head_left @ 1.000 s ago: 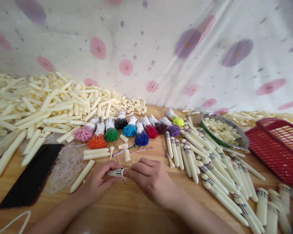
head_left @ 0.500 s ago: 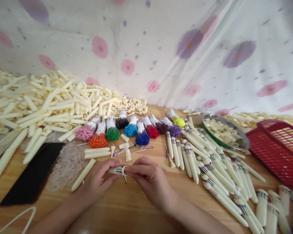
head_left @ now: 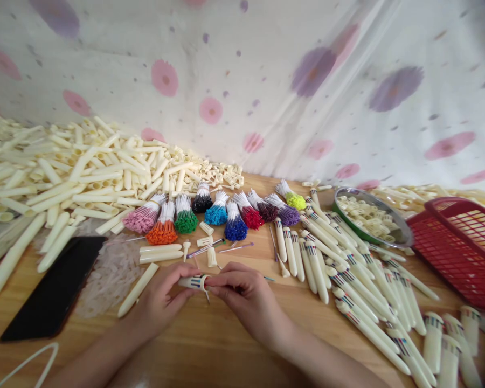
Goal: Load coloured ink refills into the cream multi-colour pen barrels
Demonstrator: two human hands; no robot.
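My left hand [head_left: 164, 296] is closed around a cream multicolour pen barrel top [head_left: 192, 282], held sideways, with dark and blue sliders in its slots. At its right-hand, open end, the fingers of my right hand [head_left: 244, 299] are pinched together; what lies between them is hidden. Some red shows inside that rim. A thin rod [head_left: 207, 297] sticks out below it. Just beyond my hands lie loose slotted cream tops [head_left: 212, 257], two cream barrels [head_left: 160, 253] and a few purple-tipped refills [head_left: 236, 248].
Bundles of coloured refills, such as orange [head_left: 161, 231] and blue [head_left: 235, 229], stand in a row. A heap of cream barrels [head_left: 84, 167] fills the left, near a black phone-like slab [head_left: 54, 291]. Rightward are multicolour pens [head_left: 359, 280], a bowl [head_left: 404, 237] of small parts and a red basket [head_left: 456, 248].
Both hands stay almost in place around the barrel top. My right fingers have shifted very slightly at its open end.
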